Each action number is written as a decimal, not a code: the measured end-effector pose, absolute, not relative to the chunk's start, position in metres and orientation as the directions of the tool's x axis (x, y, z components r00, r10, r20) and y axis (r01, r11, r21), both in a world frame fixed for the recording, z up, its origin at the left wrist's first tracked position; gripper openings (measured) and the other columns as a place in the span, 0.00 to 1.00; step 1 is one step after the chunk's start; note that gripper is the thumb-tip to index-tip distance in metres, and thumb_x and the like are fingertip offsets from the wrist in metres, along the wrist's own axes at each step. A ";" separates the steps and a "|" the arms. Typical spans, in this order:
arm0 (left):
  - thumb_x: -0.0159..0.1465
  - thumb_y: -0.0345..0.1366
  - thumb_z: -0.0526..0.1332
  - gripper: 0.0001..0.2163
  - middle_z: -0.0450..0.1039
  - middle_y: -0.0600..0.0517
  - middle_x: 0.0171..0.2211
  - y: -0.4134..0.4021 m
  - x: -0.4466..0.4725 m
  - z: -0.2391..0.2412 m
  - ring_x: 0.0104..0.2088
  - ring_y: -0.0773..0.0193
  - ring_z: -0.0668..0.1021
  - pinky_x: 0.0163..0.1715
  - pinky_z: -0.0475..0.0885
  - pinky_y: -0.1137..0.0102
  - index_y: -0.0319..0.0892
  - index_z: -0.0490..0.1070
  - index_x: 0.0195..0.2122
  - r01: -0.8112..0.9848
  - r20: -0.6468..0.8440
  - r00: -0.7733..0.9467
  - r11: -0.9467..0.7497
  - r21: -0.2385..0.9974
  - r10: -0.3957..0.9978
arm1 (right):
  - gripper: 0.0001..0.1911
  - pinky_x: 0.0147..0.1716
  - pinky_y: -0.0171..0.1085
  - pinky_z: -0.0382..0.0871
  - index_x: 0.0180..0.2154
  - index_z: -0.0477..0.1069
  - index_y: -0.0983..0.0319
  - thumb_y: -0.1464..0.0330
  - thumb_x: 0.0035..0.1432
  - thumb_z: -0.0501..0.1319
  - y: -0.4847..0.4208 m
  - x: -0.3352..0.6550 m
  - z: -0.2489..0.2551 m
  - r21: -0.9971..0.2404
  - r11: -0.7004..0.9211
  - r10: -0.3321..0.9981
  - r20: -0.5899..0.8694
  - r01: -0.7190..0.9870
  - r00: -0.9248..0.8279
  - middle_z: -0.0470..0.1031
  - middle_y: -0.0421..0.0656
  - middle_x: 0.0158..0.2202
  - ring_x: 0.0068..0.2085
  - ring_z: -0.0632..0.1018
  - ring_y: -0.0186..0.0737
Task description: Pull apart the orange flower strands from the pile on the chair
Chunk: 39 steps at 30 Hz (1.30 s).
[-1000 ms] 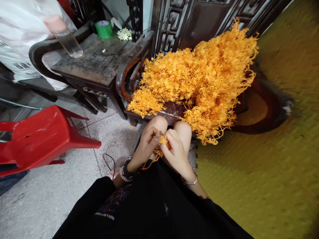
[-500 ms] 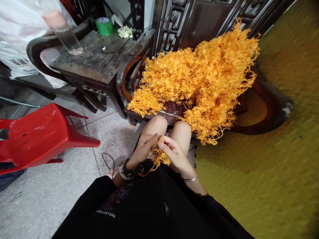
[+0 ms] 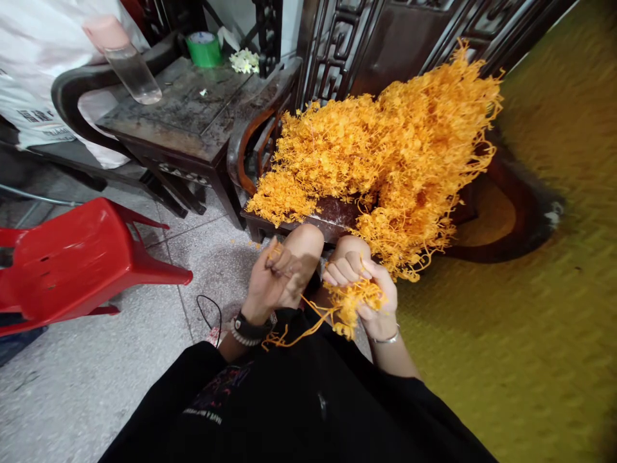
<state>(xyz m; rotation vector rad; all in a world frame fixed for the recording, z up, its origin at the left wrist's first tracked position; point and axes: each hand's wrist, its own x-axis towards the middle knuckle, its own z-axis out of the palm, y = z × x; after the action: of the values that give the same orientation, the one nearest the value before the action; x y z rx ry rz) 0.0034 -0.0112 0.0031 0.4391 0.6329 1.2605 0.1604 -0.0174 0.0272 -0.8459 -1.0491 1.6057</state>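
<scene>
My right hand is closed around a clump of orange, stringy, frilled strands, held over my right knee. A few long strands trail from it to the left across my black shirt. My left hand is held apart from the clump, beside my left knee, its fingers curled in and somewhat blurred. A hint of orange shows at its fingertips, too small to name. In front of my knees a large heap of the same orange strands covers most of a dark wooden chair seat.
A red plastic stool stands on the speckled floor at left. On a dark wooden side table are a water bottle, green tape and pale flowers. A white bag sits far left; yellow matting lies right.
My hands have come apart from meeting between my knees. The right moved right, with the orange clump now gathered in its fingers; the left moved slightly left.
</scene>
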 end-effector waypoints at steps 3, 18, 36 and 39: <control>0.63 0.44 0.59 0.25 0.44 0.59 0.13 -0.011 -0.003 0.012 0.16 0.74 0.53 0.23 0.64 0.74 0.42 0.51 0.13 -0.772 -0.126 0.156 0.201 0.602 0.980 | 0.20 0.24 0.41 0.61 0.21 0.52 0.57 0.57 0.60 0.54 -0.016 0.165 0.034 -0.937 -0.023 0.983 0.042 -0.348 -0.179 0.49 0.36 0.19 0.21 0.55 0.36; 0.59 0.46 0.63 0.11 0.46 0.62 0.14 -0.012 0.009 0.015 0.15 0.73 0.51 0.20 0.66 0.73 0.42 0.72 0.33 -0.618 -0.089 0.330 0.286 0.733 0.940 | 0.13 0.39 0.46 0.72 0.32 0.61 0.57 0.57 0.65 0.51 -0.019 0.165 0.073 -0.993 0.081 0.994 0.087 -0.090 -0.070 0.74 0.44 0.35 0.41 0.77 0.45; 0.51 0.44 0.70 0.14 0.76 0.44 0.42 -0.008 0.024 -0.010 0.50 0.46 0.73 0.52 0.65 0.58 0.44 0.74 0.35 -0.039 0.259 0.470 -0.274 0.961 0.844 | 0.15 0.59 0.46 0.62 0.47 0.69 0.57 0.57 0.67 0.51 -0.030 0.176 0.053 -0.995 -0.093 0.952 -0.102 0.045 -0.288 0.72 0.45 0.52 0.53 0.72 0.43; 0.56 0.41 0.66 0.07 0.76 0.44 0.42 -0.009 0.023 -0.013 0.45 0.50 0.76 0.45 0.68 0.63 0.45 0.73 0.32 0.033 0.275 0.525 -0.342 0.939 0.805 | 0.15 0.54 0.44 0.66 0.44 0.70 0.57 0.57 0.66 0.51 -0.028 0.178 0.043 -0.995 -0.090 0.963 -0.100 0.051 -0.250 0.72 0.45 0.49 0.49 0.74 0.42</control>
<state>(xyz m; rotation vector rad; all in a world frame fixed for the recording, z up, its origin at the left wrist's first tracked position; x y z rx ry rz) 0.0234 -0.0090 -0.0134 1.7455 0.7056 0.9479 0.1782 -0.0284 0.0432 -1.1784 -1.3792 1.4514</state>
